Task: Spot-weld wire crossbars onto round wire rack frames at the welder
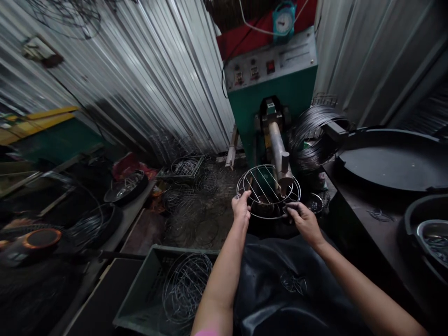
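A round wire rack [265,186] with two rings and several cross bars is held level in front of the welding machine's arm [279,144]. My left hand [241,205] is closed on its left rim, with the thumb on top. At the right front of the rim, my right hand [303,218] is pinched shut; whether a small wire piece is also between those fingertips I cannot tell. The tip of the metal arm, an electrode [283,186], reaches down over the rack's right part. Small bent wire pieces [294,282] lie on the dark apron [266,261] across my lap.
A green crate [135,298] with wire rings [187,284] stands at the left front. A wire coil [317,130] sits right of the green machine [241,109]. Right, a bench [367,224] bears a large black tray [395,161] and a tub [413,214]. More racks [185,205] lie on the floor.
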A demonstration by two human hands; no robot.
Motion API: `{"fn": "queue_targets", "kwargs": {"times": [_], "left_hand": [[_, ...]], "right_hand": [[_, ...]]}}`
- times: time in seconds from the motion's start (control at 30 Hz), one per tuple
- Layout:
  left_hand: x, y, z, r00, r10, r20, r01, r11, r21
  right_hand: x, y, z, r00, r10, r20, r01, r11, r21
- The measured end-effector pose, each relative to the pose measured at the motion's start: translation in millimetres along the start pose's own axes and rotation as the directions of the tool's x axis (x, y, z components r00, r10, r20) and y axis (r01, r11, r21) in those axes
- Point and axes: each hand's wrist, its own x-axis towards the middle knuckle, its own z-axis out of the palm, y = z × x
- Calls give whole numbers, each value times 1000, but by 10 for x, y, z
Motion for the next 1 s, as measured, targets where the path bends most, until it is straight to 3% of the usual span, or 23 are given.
{"fn": "queue_targets", "kwargs": {"times": [0.23, 0.63, 1.0], "left_hand": [[6, -32, 11, 997, 30, 67, -27, 999, -44], [40, -59, 46, 999, 0, 46, 3, 999, -54], [67, -61, 74, 999, 3, 48, 1, 997, -78]], "right_hand": [[50, 12, -48, 1000, -4, 18, 7, 985, -172], [64, 2, -45, 999, 50, 8, -50, 998, -29], [174, 26, -47, 1000, 23, 17, -22, 998, -58]]}}
